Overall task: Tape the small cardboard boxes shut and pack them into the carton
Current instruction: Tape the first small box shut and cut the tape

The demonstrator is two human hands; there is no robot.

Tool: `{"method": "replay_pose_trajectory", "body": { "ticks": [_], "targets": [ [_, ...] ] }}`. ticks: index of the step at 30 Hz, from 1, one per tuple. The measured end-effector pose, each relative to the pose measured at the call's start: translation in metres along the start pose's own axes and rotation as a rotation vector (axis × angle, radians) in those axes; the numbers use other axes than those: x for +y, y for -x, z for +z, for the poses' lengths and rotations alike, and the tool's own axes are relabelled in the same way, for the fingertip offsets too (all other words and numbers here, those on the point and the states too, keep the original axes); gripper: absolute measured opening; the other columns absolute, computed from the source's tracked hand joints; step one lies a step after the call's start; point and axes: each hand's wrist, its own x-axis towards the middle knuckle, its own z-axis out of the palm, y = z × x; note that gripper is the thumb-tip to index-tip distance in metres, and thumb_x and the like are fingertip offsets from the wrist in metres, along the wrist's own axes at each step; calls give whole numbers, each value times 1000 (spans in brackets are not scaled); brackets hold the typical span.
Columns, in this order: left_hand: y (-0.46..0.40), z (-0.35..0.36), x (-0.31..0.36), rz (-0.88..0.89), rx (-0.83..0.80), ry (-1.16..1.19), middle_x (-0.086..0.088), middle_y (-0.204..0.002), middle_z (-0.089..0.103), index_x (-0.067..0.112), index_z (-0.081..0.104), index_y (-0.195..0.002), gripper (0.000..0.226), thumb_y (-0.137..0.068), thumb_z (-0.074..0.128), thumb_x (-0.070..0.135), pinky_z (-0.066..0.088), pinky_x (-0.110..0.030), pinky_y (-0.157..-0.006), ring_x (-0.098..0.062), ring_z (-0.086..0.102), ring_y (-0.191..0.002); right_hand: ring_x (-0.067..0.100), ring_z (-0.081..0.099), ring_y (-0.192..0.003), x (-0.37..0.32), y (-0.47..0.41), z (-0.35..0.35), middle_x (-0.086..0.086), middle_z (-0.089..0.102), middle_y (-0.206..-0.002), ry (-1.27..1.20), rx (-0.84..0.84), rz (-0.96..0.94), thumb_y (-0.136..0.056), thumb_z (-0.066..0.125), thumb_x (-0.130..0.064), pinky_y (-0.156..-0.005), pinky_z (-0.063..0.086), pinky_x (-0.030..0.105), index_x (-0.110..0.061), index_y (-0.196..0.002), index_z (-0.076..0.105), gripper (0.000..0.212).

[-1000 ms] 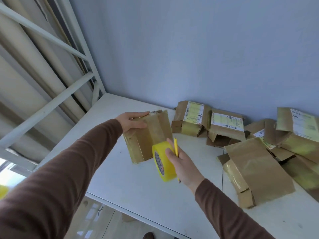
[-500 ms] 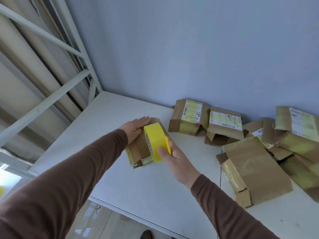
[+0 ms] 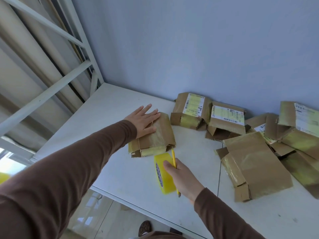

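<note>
While left hand lies flat, fingers straight, on a small cardboard box (creased, glossy with tape), right hand grips a yellow tape roll and pencil, just nearside of that box on the white table.

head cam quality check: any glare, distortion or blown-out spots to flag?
Head view: wide-angle bend, the white shelf frame bows and leans at left; blown-out window patch at the far left edge; soft sheen on the taped flat box at right, no hard glare; light is even and diffuse with faint shadows; hands, tape roll and the box under the left hand read sharp.
</note>
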Motion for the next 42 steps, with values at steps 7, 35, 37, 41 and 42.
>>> {"method": "replay_pose_trajectory", "body": {
  "ticks": [7,35,37,41,42],
  "targets": [
    [-18,14,69,-322,21,200,-9,-169,-15,23,-6,-163,81,-100,18,67,-6,-39,-127,-21,-15,-156,17,70,-109,12,1,28,3,76,-112,-373,-63,58,-97,57,-44,-101,52,39,-24,-120,66,31],
    [128,56,106,-779,173,1169,-4,-89,72,22,73,-64,101,-66,5,96,42,-34,-91,-22,63,-91,19,59,-77,21,-26,-45,-7,58,-80,424,49,-211,-95,57,-60,-70,44,38,-24,-103,49,37],
    [129,61,107,-758,116,1222,2,-112,72,29,75,-97,87,-74,17,89,36,-34,-98,-21,60,-115,23,56,-74,17,-29,-46,-7,57,-80,660,92,-284,-101,41,-61,-63,39,37,-25,-101,42,36],
    [137,53,111,-770,193,1245,12,-92,73,33,69,-99,63,-67,48,83,46,-30,-82,-13,65,-95,24,47,-66,19,-34,-48,-7,47,-71,855,161,-398,-109,32,-41,-54,26,37,-26,-100,34,17],
    [136,50,112,-753,178,1249,12,-87,71,34,70,-94,64,-63,49,85,47,-29,-77,-12,63,-85,25,48,-67,19,-36,-49,-7,48,-72,870,162,-414,-109,34,-39,-55,26,37,-27,-100,35,15]
  ]
}}
